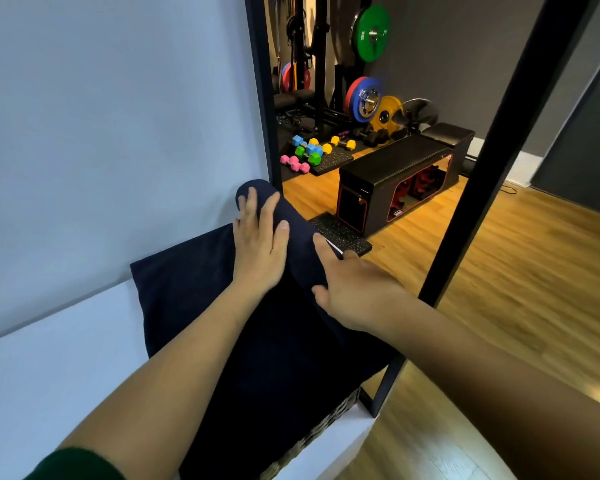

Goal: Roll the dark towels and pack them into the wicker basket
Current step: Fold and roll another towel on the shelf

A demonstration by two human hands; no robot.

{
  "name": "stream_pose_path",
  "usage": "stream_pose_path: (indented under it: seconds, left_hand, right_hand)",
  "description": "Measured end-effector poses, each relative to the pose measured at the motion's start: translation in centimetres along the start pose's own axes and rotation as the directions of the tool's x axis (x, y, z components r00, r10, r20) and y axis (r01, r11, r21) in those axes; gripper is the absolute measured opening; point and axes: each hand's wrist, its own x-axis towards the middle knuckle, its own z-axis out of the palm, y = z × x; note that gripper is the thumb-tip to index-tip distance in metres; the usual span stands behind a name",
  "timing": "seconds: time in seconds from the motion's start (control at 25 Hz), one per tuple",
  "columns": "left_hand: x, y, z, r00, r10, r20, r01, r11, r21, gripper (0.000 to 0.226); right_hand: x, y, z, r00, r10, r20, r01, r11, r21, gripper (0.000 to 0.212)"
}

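Nearby, one wicker basket (312, 434) shows its rim under one dark towel (257, 358), which is spread over the white ledge (66, 358) with its far end rolled. Two hands press flat on the roll, fingers straight: left hand (257, 244) farther along, right hand (354, 289) beside one white tag (334, 248), its print too small to read. Beyond stand one black bench (395, 174) and one green plate (371, 32).
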Motion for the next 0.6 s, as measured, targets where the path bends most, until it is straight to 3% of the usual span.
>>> stream_pose_path:
  seconds: [0.08, 0.12, 0.24, 0.4, 0.6]
  left_hand:
    - [-0.6, 0.0, -0.1, 0.978, 0.204, 0.041, -0.207, 0.972, 0.107, 0.053]
    - [-0.8, 0.2, -0.2, 0.966, 0.247, 0.074, -0.253, 0.964, 0.084, 0.054]
    - [-1.3, 0.2, -0.6, 0.977, 0.19, 0.095, -0.185, 0.981, -0.06, 0.057]
    - [-3.2, -1.2, -2.1, 0.982, 0.139, 0.129, -0.139, 0.99, -0.014, 0.052]
    - [-5.7, -3.7, -4.0, 0.973, 0.135, 0.185, -0.117, 0.988, -0.105, 0.053]
  right_hand:
    - [0.0, -0.1, -0.2, 1.0, 0.006, 0.012, -0.006, 1.0, -0.004, 0.079]
    - [-0.1, -0.3, 0.0, 1.0, -0.001, 0.001, 0.001, 1.0, -0.024, 0.079]
    - [-0.6, -1.2, 0.9, 0.995, -0.059, -0.077, 0.051, 0.994, -0.102, 0.077]
    - [-1.7, -2.9, 1.7, 0.983, -0.159, -0.088, 0.144, 0.977, -0.155, 0.083]
    - [-3.4, -5.4, 2.2, 0.97, -0.239, -0.051, 0.229, 0.962, -0.145, 0.089]
